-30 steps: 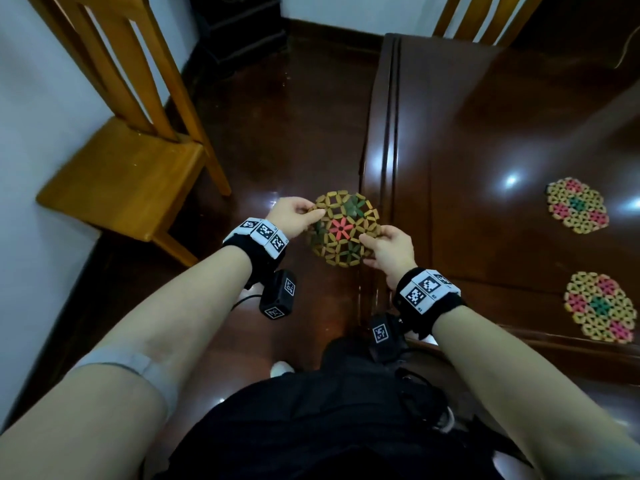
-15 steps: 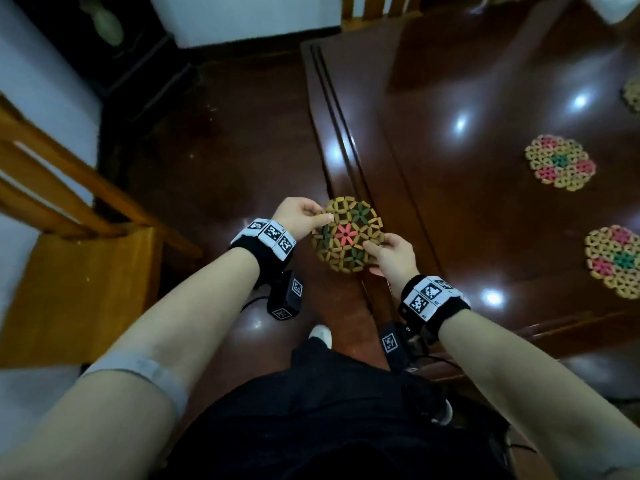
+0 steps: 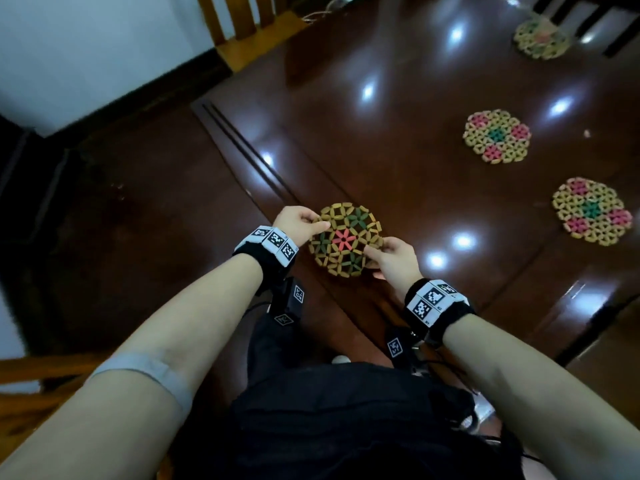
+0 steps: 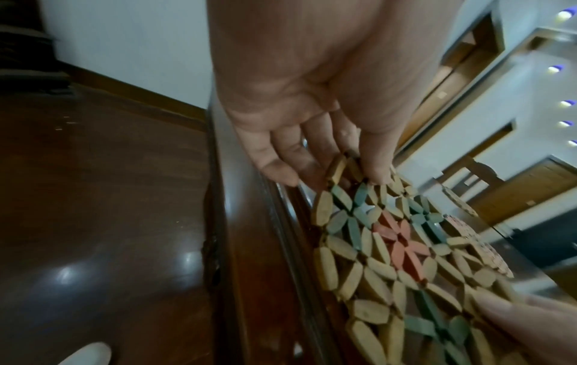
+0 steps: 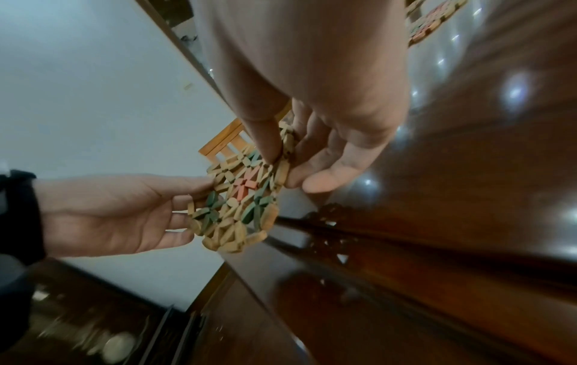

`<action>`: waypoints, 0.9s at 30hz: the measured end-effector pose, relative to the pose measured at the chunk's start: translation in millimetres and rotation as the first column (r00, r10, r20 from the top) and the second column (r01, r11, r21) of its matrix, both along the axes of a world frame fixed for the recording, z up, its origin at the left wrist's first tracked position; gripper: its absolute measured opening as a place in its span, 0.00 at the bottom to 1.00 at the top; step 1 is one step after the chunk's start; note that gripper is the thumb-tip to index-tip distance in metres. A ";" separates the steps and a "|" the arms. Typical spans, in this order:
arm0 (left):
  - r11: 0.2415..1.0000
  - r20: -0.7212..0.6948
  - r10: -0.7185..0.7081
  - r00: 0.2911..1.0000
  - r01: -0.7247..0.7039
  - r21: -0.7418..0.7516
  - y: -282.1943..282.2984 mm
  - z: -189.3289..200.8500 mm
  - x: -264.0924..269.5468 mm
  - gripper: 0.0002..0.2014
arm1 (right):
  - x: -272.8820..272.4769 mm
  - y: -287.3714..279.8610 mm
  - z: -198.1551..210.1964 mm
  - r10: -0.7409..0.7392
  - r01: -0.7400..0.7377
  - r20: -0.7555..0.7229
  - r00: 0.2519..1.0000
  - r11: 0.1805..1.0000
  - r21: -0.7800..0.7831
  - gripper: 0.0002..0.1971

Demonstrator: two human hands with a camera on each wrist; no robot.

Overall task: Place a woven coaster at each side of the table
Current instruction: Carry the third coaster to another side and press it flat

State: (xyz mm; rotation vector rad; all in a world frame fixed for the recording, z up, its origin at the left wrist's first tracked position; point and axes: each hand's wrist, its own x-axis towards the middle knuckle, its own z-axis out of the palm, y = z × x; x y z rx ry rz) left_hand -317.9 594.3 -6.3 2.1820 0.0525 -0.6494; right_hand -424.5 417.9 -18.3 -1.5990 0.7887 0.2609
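Woven coaster (image 3: 344,241) with a red flower centre is held between two hands, over the near edge of the dark glossy table (image 3: 398,161). Left hand (image 3: 297,225) pinches its rim with thumb on top and fingers (image 4: 307,158) under it; right hand (image 3: 394,259) pinches the opposite rim in the same way. Beyond the fingers, three more coasters lie flat on the table, well apart. Ceiling lights reflect on the polished wood. A wooden chair (image 3: 242,26) stands by the white wall (image 3: 86,46).
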 end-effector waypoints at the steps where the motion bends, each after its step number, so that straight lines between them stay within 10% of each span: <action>1: 0.999 -0.005 -0.042 0.999 0.042 -0.009 -2.6 -1.2 13.7 0.07 | 8.6 1.0 0.4 -0.033 0.033 -0.003 0.999 0.999 -0.012 0.03; 14: 0.841 0.021 -0.527 0.850 0.517 0.160 -24.6 -4.8 140.2 0.21 | 91.5 23.9 -5.8 -0.312 0.287 -0.084 0.947 0.931 -0.224 0.13; 19: 0.587 0.082 -0.784 0.615 0.692 0.420 -31.8 -12.9 154.5 0.27 | 97.4 20.5 -10.4 -0.374 0.329 -0.100 0.922 0.894 -0.305 0.27; 27: 0.361 0.169 -0.930 0.325 0.738 0.569 -34.6 -20.3 168.9 0.35 | 93.4 13.4 -14.2 -0.015 -0.125 -0.226 0.974 0.798 -0.589 0.35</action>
